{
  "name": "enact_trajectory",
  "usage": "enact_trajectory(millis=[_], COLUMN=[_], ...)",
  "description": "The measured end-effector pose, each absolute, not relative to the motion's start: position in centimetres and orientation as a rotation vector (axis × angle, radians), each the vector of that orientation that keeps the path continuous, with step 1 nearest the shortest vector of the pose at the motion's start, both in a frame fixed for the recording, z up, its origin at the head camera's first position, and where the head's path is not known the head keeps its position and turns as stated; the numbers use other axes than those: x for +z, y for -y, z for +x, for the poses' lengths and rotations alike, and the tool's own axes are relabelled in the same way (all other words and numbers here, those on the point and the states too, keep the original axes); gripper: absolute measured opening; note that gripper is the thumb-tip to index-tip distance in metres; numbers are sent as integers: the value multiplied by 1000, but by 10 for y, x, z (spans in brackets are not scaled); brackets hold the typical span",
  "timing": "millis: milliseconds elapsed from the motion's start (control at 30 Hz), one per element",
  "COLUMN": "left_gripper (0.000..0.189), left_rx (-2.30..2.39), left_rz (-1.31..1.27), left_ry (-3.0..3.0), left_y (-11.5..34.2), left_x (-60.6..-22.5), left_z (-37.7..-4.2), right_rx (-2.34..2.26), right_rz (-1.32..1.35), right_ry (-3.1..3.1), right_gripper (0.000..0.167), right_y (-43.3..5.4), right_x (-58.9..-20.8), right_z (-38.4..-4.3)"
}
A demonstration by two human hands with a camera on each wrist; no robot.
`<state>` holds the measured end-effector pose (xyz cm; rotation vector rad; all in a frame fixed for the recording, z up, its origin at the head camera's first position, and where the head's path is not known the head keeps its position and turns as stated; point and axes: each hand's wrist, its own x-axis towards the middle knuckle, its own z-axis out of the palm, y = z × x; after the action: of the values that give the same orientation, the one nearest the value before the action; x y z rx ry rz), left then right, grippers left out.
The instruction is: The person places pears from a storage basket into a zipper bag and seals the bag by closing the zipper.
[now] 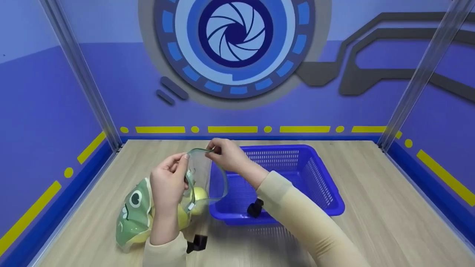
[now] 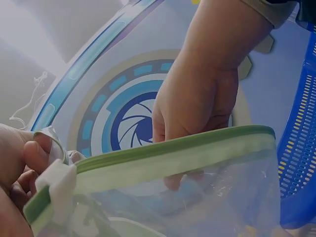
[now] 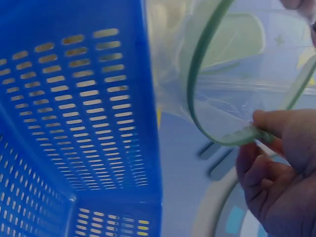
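Note:
A clear zip bag (image 1: 200, 167) with a green cartoon face (image 1: 130, 218) printed on it stands with its mouth spread wide. My left hand (image 1: 167, 185) pinches the near left part of its green zip edge. At the far side of the mouth, my right hand (image 1: 232, 157) grips that edge between thumb and fingers, as the right wrist view also shows for the right hand (image 3: 291, 163). A white slider (image 2: 57, 185) sits on the zip edge beside the left hand. Round yellow fruit-like things (image 1: 200, 194) show low in the bag, partly hidden by the left hand.
A blue perforated plastic basket (image 1: 336, 210) stands right of the bag, partly under the right forearm. Wood-patterned table (image 1: 386, 222) surrounds both. Blue printed walls (image 1: 237, 115) enclose the back and sides.

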<state>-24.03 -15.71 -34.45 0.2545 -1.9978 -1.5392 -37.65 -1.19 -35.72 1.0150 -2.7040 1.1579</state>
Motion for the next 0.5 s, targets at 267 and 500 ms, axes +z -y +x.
enact_trajectory(millis=[267,500], left_gripper=[33,67], left_rx=[-1125,-761], left_rz=[276,386], left_ry=[2298,2714], left_y=[151,147], left_x=[-334,-321], left_z=[-221,-189], right_rx=[1388,1513], right_rz=[941,907], right_ry=[2641,2636], right_gripper=[9,11], right_y=[15,17], right_x=[-354,-350], right_z=[-378,-377])
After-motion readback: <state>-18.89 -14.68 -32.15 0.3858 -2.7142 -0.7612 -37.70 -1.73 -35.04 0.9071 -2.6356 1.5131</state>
